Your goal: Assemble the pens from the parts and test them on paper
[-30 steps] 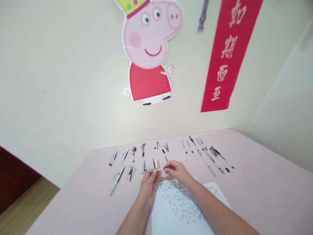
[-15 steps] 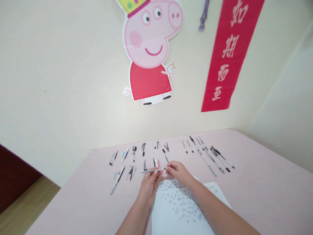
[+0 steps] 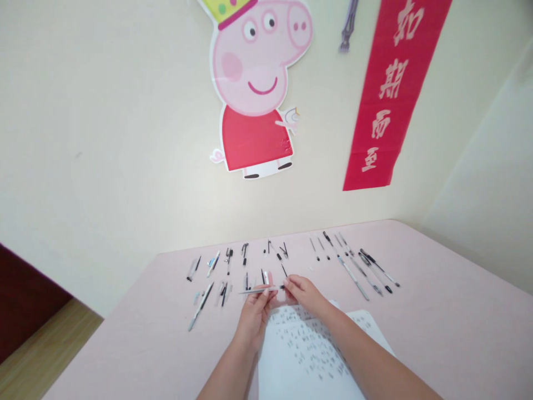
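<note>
Just above the far edge of the sheets, my left hand [image 3: 253, 318] pinches a slim grey pen [image 3: 251, 291] between thumb and fingers. The pen lies roughly level, its pointed end to the left. At its other end is a short black piece, and the closed fingertips of my right hand [image 3: 307, 294] are on it. Whether that piece is joined to the pen I cannot tell. Below both hands lie white paper sheets [image 3: 287, 361] with rows of handwriting, partly covered by my right forearm.
On the pink table [image 3: 141, 339], pen parts [image 3: 224, 294] and caps are spread in small groups behind and left of my hands. Two thin refills [image 3: 323, 248] lie farther back. Several long pens [image 3: 353, 278] lie at the right. A wall bounds the table's far edge.
My right hand has shifted very slightly right, and more of the black piece at the pen's end shows. My left hand and the pen have stayed nearly still.
</note>
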A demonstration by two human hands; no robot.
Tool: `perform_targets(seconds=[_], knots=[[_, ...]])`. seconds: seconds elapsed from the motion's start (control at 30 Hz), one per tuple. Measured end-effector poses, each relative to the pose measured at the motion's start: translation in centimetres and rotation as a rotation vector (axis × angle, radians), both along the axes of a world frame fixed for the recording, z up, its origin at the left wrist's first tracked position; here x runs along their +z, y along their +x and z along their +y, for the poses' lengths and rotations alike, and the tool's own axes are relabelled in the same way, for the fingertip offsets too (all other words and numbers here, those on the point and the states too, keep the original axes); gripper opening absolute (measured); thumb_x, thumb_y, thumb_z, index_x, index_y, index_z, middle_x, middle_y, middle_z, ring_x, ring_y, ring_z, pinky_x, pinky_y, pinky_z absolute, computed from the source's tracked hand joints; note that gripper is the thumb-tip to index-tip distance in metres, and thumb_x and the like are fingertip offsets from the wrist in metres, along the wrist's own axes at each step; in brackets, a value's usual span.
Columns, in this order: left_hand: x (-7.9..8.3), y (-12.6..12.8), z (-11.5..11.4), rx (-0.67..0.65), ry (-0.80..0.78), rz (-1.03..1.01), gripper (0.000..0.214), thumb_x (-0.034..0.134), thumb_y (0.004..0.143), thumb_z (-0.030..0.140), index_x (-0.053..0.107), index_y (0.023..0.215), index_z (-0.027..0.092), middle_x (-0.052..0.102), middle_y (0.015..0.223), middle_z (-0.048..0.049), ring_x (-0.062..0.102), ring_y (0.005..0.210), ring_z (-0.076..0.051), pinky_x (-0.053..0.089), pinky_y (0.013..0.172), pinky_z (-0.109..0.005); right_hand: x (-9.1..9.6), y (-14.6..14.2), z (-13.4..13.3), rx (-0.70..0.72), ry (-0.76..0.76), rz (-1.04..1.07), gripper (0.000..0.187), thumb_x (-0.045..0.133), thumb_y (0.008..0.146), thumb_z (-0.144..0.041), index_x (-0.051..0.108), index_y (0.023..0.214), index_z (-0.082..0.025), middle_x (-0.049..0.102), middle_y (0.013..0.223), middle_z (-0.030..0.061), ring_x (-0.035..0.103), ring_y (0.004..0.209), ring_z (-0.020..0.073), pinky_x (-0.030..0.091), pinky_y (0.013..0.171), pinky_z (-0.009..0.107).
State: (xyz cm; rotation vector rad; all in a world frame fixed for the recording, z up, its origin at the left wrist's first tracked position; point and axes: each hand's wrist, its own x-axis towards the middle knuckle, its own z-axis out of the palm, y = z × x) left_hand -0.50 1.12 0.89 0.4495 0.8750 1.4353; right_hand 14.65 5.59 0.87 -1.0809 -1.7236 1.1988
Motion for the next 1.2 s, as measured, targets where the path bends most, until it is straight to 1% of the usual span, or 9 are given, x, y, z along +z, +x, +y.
perform_targets(seconds=[0.1, 0.23, 0.43, 0.63, 0.8, 0.97, 1.2], knots=[[-0.04, -0.02, 0.11, 0.022, 0.001, 0.001, 0.008, 0.066, 0.072, 0.007, 0.064, 0.078, 0.011, 0.070, 0.074, -0.0047, 0.067, 0.069, -0.010, 0.054, 0.066, -0.017, 0.03, 0.04, -0.09, 0.036, 0.002, 0.021, 0.040, 0.043, 0.081, -0.055, 0.045, 0.063, -0.018, 0.045, 0.053, -0.0036, 0.043, 0.050, 0.0104, 0.035, 0.049, 0.022], [-0.08, 0.00, 0.14, 0.032, 0.008, 0.009, 0.007, 0.067, 0.072, 0.008, 0.064, 0.077, 0.011, 0.070, 0.073, -0.0047, 0.066, 0.068, -0.010, 0.054, 0.064, -0.017, -0.08, -0.03, -0.09, 0.053, 0.005, 0.022, 0.032, 0.049, 0.079, -0.048, 0.047, 0.067, -0.018, 0.047, 0.054, -0.0037, 0.045, 0.050, 0.0107, 0.036, 0.050, 0.022], [-0.28, -0.05, 0.16, 0.033, -0.003, 0.027, 0.005, 0.066, 0.074, 0.010, 0.063, 0.077, 0.011, 0.070, 0.073, -0.0054, 0.066, 0.068, -0.011, 0.054, 0.063, -0.017, -0.33, -0.05, 0.05, 0.020, 0.039, 0.021, 0.019, 0.053, 0.078, -0.033, 0.052, 0.068, -0.017, 0.049, 0.056, -0.0036, 0.046, 0.052, 0.0101, 0.036, 0.051, 0.021], [-0.56, -0.07, 0.22, 0.040, -0.012, 0.043, 0.004, 0.065, 0.075, 0.010, 0.063, 0.078, 0.011, 0.069, 0.075, -0.0068, 0.066, 0.069, -0.011, 0.054, 0.064, -0.017, -0.14, 0.00, 0.03, -0.025, 0.066, 0.019, 0.004, 0.055, 0.072, -0.020, 0.057, 0.072, -0.016, 0.057, 0.065, -0.0009, 0.051, 0.061, 0.0118, 0.039, 0.056, 0.022], [-0.76, -0.07, 0.30, 0.049, -0.011, 0.042, 0.006, 0.068, 0.073, 0.012, 0.063, 0.077, 0.011, 0.069, 0.073, -0.0062, 0.066, 0.068, -0.011, 0.053, 0.063, -0.017, 0.06, -0.03, -0.07, -0.042, 0.064, 0.020, 0.004, 0.056, 0.070, -0.018, 0.059, 0.071, -0.015, 0.058, 0.066, -0.0004, 0.052, 0.061, 0.0117, 0.040, 0.056, 0.022], [-0.88, -0.22, 0.33, 0.018, 0.015, 0.041, 0.013, 0.072, 0.069, 0.016, 0.064, 0.077, 0.011, 0.069, 0.073, -0.0054, 0.065, 0.069, -0.011, 0.053, 0.063, -0.017, 0.17, 0.00, -0.10, -0.034, 0.060, 0.026, 0.005, 0.056, 0.071, -0.020, 0.059, 0.071, -0.016, 0.059, 0.065, 0.0000, 0.053, 0.061, 0.0122, 0.040, 0.056, 0.023], [-0.37, -0.22, 0.10, -0.008, 0.056, 0.050, 0.022, 0.077, 0.062, 0.023, 0.066, 0.078, 0.012, 0.070, 0.075, -0.0046, 0.065, 0.070, -0.011, 0.052, 0.065, -0.017, 0.06, 0.15, -0.03, 0.012, 0.046, 0.049, 0.011, 0.057, 0.073, -0.026, 0.056, 0.069, -0.016, 0.055, 0.060, -0.0017, 0.049, 0.056, 0.0109, 0.037, 0.054, 0.022]])
